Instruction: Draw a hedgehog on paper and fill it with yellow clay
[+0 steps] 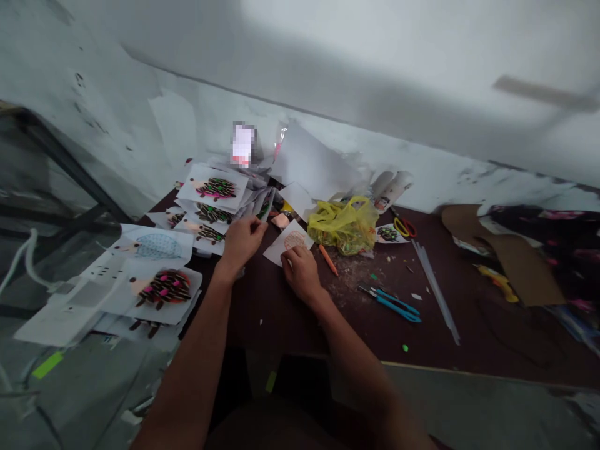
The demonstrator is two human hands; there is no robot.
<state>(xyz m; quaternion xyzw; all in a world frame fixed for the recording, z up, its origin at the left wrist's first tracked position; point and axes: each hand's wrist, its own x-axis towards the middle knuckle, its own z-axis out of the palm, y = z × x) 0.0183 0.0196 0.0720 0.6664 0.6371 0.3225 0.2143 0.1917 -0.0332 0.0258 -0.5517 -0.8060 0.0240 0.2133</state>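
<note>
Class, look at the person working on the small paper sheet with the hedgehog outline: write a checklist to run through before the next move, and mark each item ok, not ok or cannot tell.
1. Right hand rests on the paper sheet, pinning it: ok.
2. Left hand holds something at its fingertips: cannot tell, too small.
3. Blue scissors lie apart from both hands: ok.
4. Orange pencil lies within easy reach beside the sheet: ok.
5. Table free of scraps around the sheet: not ok, bits lie scattered.
6. Finished hedgehog sheets stacked off to the left: ok.
</note>
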